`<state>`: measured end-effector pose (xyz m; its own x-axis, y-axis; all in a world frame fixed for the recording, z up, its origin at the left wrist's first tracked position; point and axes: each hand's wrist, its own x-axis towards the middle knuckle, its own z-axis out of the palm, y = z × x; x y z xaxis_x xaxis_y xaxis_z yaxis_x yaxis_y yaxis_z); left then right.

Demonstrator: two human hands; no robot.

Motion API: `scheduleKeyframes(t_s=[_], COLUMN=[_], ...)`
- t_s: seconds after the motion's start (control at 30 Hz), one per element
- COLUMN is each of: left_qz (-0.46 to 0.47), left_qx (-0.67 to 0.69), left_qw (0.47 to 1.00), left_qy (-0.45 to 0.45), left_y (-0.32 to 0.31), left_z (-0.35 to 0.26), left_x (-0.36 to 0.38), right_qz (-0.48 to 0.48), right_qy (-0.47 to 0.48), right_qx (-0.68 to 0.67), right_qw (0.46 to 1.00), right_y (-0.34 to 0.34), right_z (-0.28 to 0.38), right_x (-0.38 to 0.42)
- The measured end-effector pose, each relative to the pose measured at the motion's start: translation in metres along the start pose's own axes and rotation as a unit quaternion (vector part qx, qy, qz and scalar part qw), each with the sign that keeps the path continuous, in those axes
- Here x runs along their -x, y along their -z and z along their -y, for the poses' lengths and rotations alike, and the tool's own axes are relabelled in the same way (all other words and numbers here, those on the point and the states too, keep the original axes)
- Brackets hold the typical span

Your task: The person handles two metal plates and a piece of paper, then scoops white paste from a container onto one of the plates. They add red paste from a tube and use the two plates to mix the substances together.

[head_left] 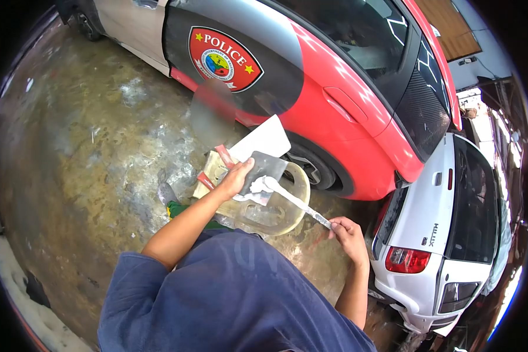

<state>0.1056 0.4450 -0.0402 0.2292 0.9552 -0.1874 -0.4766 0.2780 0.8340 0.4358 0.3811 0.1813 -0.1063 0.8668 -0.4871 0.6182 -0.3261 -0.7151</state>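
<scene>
Above a pale yellow plastic chair (290, 221), the left hand (237, 179) pinches a flat dark-grey plate (268, 163) bearing white paste (260, 186); the right hand's (348, 238) fingers pinch a long white-smeared stick (303, 206). Level plate advisable.

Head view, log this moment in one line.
left hand holds gray plate | right hand holds smeared stick | stick tip touching white paste on plate | police car nearby

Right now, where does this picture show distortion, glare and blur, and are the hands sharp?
Head view: corners go black and the floor curves at left; head view: light streaks glare on the red car and its window; head view: a blurred patch sits by the badge, while the left hand and right hand look fairly sharp.
</scene>
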Motion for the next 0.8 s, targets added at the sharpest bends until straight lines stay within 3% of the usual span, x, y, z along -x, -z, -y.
scheduleKeyframes(t_s=[0.1,0.2,0.27,0.37,0.5,0.7,0.8], left_qz=[0.033,-0.050,-0.056,-0.063,-0.042,-0.040,-0.023], left_qx=[-0.019,0.098,0.159,0.188,0.217,0.223,0.227], left_qw=[0.999,0.993,0.986,0.980,0.974,0.970,0.968], left_qy=[-0.009,-0.049,-0.013,0.026,0.050,0.087,0.105], left_y=[-0.004,-0.018,-0.022,-0.022,-0.012,-0.005,-0.002], left_z=[-0.025,-0.035,-0.052,-0.066,-0.068,-0.076,-0.082], left_x=[0.013,0.027,0.040,0.056,0.065,0.069,0.072], right_qz=[-0.031,-0.074,-0.079,-0.151,-0.180,-0.103,-0.099], right_qy=[0.043,0.128,0.146,0.281,0.307,0.334,0.395], right_qx=[0.006,0.101,0.146,0.334,0.398,0.502,0.525], right_qw=[0.999,0.984,0.975,0.887,0.845,0.791,0.748], right_y=[-0.001,-0.005,-0.010,-0.016,-0.023,-0.017,-0.010], right_z=[0.006,0.010,0.036,0.061,0.086,0.112,0.119], right_x=[-0.002,-0.004,0.007,0.012,0.017,0.039,0.039])
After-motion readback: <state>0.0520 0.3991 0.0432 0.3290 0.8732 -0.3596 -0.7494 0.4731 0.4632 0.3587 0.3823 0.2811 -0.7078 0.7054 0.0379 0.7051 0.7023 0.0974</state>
